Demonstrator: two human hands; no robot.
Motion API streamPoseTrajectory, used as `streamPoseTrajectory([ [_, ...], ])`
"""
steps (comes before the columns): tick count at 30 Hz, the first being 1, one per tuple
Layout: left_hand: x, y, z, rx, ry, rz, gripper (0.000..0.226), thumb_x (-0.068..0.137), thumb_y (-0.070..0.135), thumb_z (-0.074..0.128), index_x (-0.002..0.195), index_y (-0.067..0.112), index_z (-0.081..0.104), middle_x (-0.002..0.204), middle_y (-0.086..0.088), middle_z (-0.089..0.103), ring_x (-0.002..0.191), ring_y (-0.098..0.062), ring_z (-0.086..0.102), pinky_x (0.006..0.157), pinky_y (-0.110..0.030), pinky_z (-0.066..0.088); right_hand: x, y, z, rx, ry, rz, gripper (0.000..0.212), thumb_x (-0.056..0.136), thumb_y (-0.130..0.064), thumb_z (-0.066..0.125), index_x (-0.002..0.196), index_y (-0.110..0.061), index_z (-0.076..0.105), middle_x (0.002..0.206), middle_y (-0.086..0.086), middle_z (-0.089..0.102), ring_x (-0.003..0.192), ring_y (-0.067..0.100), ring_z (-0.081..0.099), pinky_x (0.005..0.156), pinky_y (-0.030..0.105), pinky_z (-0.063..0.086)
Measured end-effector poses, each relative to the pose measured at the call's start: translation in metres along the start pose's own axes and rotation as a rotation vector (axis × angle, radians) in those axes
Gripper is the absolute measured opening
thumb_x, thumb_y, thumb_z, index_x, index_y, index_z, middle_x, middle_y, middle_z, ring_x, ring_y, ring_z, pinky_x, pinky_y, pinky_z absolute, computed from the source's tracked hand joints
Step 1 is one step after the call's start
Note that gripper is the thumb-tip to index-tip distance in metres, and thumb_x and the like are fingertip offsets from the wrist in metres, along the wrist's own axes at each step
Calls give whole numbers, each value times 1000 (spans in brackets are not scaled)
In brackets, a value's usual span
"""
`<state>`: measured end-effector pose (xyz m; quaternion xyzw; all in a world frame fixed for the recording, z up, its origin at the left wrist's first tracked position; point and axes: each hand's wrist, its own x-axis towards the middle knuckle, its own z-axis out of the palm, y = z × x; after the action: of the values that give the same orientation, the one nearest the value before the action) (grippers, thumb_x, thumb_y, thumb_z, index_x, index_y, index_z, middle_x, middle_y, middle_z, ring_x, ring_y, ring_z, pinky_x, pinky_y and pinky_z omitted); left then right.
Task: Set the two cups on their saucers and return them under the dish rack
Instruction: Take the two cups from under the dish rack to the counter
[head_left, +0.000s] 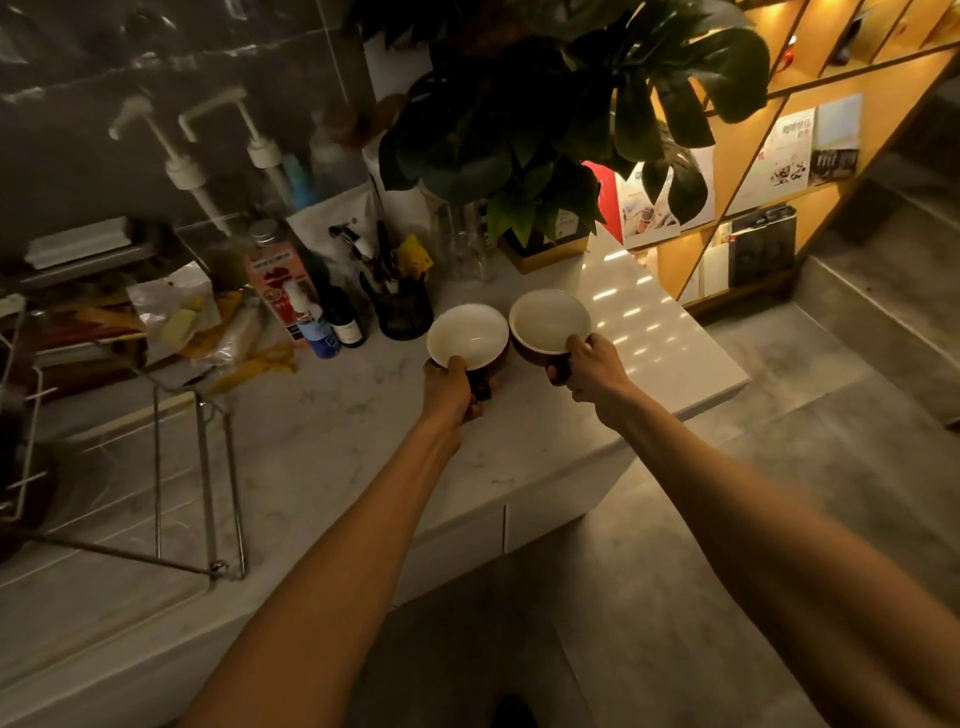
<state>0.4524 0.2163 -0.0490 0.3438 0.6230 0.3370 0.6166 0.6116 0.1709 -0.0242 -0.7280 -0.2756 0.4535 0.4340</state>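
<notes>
Two dark cups with white insides sit side by side above the pale counter. My left hand grips the handle of the left cup. My right hand grips the handle of the right cup, which is tilted a little toward me. The cups nearly touch each other. No saucers are visible. The wire dish rack stands on metal legs at the left, over the counter.
Behind the cups stand a black mesh pen holder, several bottles and a potted plant. Crumpled bags lie at the left. The marble counter ends at a corner on the right; lit shelves stand beyond.
</notes>
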Motion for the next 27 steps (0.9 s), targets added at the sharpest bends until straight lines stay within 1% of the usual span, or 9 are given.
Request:
streamPoseTrajectory([
  [2,4,1,2,0,1,1,38,100,21,32,138,17,30,118,-25,64,62,-19,58,34,-16,38,5,0,1,14,-2,2,34,104,-24,34,131,-7,45,75,5,58,56,12,51,42,20,31],
  [7,10,6,8,-17,-2,-6,38,99,20,32,137,18,32,118,-26,65,57,-17,60,34,-16,36,14,-3,0,33,14,-7,32,105,-22,35,131,-6,46,74,4,55,52,11,44,48,24,32],
  [11,12,8,13,-23,-6,-17,37,100,19,31,138,16,31,118,-25,65,56,-16,60,33,-16,36,23,-3,0,40,-3,0,31,105,-22,36,130,-6,46,77,4,58,55,12,51,47,24,33],
  [14,14,8,15,-17,-5,-35,36,101,19,31,137,16,31,105,-23,67,54,-15,59,36,-17,36,27,-2,-1,38,-12,0,30,104,-22,37,130,-8,46,80,5,59,58,13,53,48,25,33],
  [18,17,8,16,-9,6,-38,36,101,19,31,137,16,31,105,-24,68,53,-15,60,37,-19,36,29,-1,-3,23,-27,3,24,105,-21,36,124,-10,45,77,5,56,56,11,48,47,24,31],
  [21,16,9,17,-12,-2,-38,35,101,19,32,137,16,30,106,-23,68,44,-10,60,37,-18,37,31,-1,-4,31,-28,9,20,105,-19,35,120,-12,44,74,5,52,53,11,45,47,23,29],
  [22,16,9,17,-12,-6,-37,35,101,19,32,136,16,30,106,-22,67,44,-10,61,38,-19,37,32,-1,-4,29,-29,8,18,105,-19,35,119,-12,44,74,4,52,53,11,44,47,23,29],
  [25,15,9,16,-23,-15,-37,36,100,17,34,136,18,30,88,-15,66,57,-17,61,38,-18,37,35,-2,-5,18,-38,11,17,105,-21,36,118,-13,44,77,4,53,55,10,46,48,22,30],
  [27,14,9,16,-19,-20,-39,36,100,16,35,135,19,29,81,-14,66,56,-17,59,40,-20,37,37,-1,-6,13,-48,20,21,105,-21,37,122,-12,44,79,5,55,58,11,49,48,22,31],
])
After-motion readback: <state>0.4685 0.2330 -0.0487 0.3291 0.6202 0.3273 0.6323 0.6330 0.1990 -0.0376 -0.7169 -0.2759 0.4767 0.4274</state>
